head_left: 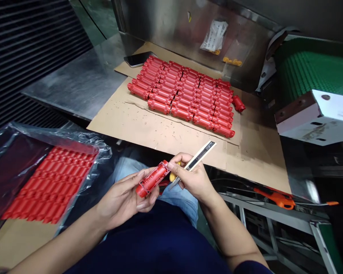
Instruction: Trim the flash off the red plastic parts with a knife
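Observation:
My left hand (128,196) is closed around a red plastic housing (154,178), its hollow inner side with ribs turned up. My right hand (193,177) grips a pale utility knife (200,156) with a black label strip; the handle points up to the right and the thin blade end points down toward my lap. A small yellow piece (173,176) shows by the fingers of that hand; its kind I cannot make out. The right fingertips touch the upper end of the housing. On the cardboard (117,118) in front lie rows of similar red housings (185,91).
An open plastic-lined box at lower left holds more red parts (60,179). A phone (140,59) lies at the cardboard's back left. At right stand a green conveyor belt (317,64) and an orange-handled tool (277,198). Small bags (215,36) hang on the metal panel.

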Available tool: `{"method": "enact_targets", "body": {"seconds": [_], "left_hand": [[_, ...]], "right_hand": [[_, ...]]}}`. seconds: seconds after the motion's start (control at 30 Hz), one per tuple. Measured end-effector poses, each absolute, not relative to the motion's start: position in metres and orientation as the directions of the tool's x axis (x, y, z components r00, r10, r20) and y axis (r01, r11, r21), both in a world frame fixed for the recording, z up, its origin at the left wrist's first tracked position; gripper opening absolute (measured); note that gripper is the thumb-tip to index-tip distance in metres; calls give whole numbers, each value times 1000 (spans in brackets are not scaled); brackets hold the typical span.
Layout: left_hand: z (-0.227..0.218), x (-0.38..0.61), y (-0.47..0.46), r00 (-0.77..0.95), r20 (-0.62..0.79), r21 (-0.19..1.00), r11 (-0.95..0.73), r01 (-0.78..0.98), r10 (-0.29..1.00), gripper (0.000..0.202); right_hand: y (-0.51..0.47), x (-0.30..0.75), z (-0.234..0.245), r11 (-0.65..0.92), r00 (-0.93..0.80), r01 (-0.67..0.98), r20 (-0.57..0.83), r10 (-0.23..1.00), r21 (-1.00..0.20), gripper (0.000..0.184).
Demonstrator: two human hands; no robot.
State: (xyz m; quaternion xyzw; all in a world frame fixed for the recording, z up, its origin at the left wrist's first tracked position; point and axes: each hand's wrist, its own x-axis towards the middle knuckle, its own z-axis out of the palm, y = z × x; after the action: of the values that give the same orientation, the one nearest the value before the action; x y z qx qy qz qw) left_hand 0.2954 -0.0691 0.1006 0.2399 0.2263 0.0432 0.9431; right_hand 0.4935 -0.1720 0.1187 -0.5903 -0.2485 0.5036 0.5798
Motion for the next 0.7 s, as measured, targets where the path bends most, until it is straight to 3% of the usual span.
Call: {"method": "enact_targets", "body": {"seconds": [0.3,0.7], "left_hand": [[103,298,-67,881,-458,357,932,56,122,44],[108,302,-58,879,-461,338,940,51,118,43]], "right_hand": [[-180,489,119,-194,442,-240,-285,850,-951,43],[-179,488,124,-161,471,-120,-199,859,-980,44]]}}
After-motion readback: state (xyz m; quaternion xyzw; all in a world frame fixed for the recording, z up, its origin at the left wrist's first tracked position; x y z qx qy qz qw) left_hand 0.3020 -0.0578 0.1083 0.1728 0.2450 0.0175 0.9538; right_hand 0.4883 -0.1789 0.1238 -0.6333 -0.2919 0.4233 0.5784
